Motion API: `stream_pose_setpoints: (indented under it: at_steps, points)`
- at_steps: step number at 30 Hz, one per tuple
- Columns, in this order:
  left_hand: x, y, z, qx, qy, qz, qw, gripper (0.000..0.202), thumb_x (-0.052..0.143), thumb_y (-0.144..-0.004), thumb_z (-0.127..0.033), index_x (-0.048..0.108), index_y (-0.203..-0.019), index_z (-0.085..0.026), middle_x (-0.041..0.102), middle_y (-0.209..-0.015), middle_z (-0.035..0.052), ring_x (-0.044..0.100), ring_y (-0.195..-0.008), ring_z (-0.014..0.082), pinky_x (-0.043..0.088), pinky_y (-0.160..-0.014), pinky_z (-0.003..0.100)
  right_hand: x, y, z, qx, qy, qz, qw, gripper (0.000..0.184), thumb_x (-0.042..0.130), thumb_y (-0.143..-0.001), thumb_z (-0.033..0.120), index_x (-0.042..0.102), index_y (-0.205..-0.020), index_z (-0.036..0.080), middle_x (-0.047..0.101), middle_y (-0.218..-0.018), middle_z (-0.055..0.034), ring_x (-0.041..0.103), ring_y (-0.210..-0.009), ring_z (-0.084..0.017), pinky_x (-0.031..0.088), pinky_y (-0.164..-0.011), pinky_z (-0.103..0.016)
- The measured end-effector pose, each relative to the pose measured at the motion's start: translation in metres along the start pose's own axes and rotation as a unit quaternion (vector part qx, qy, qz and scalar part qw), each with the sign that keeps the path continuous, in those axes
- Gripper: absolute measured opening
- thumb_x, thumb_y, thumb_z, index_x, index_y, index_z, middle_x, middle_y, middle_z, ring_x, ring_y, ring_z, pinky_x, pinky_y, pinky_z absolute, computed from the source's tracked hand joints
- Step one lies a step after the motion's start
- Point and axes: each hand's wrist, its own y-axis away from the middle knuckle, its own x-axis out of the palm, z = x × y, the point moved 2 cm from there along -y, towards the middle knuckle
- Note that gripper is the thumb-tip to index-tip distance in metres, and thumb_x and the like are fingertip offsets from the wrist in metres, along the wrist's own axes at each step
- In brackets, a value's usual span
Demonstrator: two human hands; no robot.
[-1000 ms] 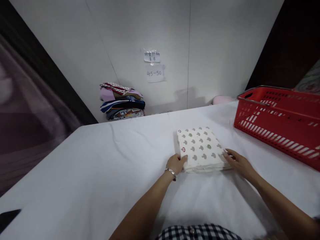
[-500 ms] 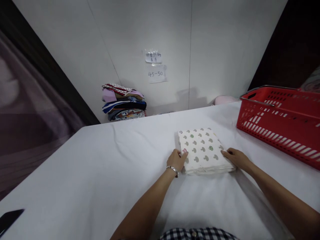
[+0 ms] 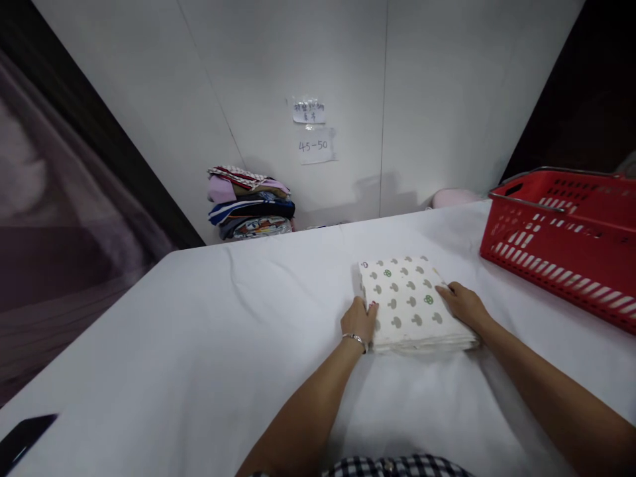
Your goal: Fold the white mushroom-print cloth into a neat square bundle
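A white cloth [image 3: 410, 305], folded into a thick square and printed with grey, green and red mushrooms, lies flat on the white-covered table [image 3: 238, 371]. At its left edge, my left hand [image 3: 360, 320] grips it with the thumb on top; a silver bracelet circles that wrist. My right hand [image 3: 463, 306] is closed on the opposite edge, thumb on the upper face. The fingers of both hands are partly hidden by the cloth's sides. Several layers show along the near edge.
A red plastic basket [image 3: 561, 245] stands at the right. Beyond the table's far edge rises a stack of folded fabrics [image 3: 251, 205] by the wall. A dark flat object [image 3: 24, 440] lies at the lower left. Two paper notes [image 3: 317, 146] hang on the wall.
My right hand has slid farther up the cloth's right edge, away from me. The whole view has shifted slightly, with the cloth still flat between both hands.
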Motion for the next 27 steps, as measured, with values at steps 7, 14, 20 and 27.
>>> stream_pose_setpoints:
  at_steps: [7, 14, 20, 27]
  points:
    - [-0.001, 0.001, -0.002, 0.005, -0.008, -0.006, 1.000, 0.030, 0.036, -0.086, -0.050, 0.044, -0.085, -0.021, 0.062, -0.081, 0.0033, 0.059, -0.077, 0.0185, 0.034, -0.061, 0.026, -0.008, -0.024, 0.012, 0.007, 0.019, 0.039, 0.999, 0.054, 0.030, -0.082, 0.060, 0.061, -0.089, 0.015, 0.065, -0.088, -0.0125, 0.059, -0.081, -0.024, 0.040, -0.066, -0.030]
    - [-0.001, 0.001, 0.000, 0.007, -0.006, -0.015, 1.000, 0.032, 0.035, -0.086, -0.052, 0.043, -0.082, -0.021, 0.061, -0.076, 0.0021, 0.058, -0.074, 0.0177, 0.033, -0.059, 0.026, -0.006, -0.039, 0.028, 0.019, 0.010, 0.005, 1.000, 0.052, 0.028, -0.086, 0.052, 0.058, -0.100, 0.013, 0.063, -0.098, -0.0161, 0.058, -0.090, -0.026, 0.040, -0.070, -0.032]
    - [-0.001, 0.002, 0.001, 0.010, -0.005, -0.014, 1.000, 0.032, 0.034, -0.086, -0.051, 0.043, -0.082, -0.021, 0.060, -0.075, 0.0020, 0.057, -0.072, 0.0178, 0.033, -0.059, 0.026, -0.004, -0.033, 0.025, 0.026, 0.037, 0.011, 0.999, 0.058, 0.021, -0.086, 0.056, 0.056, -0.105, 0.013, 0.062, -0.103, -0.0173, 0.057, -0.094, -0.029, 0.041, -0.073, -0.037]
    - [0.000, 0.003, 0.001, 0.006, 0.012, -0.030, 0.999, 0.031, 0.037, -0.085, -0.051, 0.043, -0.080, -0.021, 0.059, -0.076, 0.0018, 0.056, -0.070, 0.0168, 0.032, -0.058, 0.026, -0.002, -0.027, 0.025, 0.030, 0.068, 0.051, 0.996, 0.062, 0.028, -0.082, 0.061, 0.056, -0.107, 0.012, 0.062, -0.103, -0.0192, 0.058, -0.095, -0.028, 0.041, -0.078, -0.037]
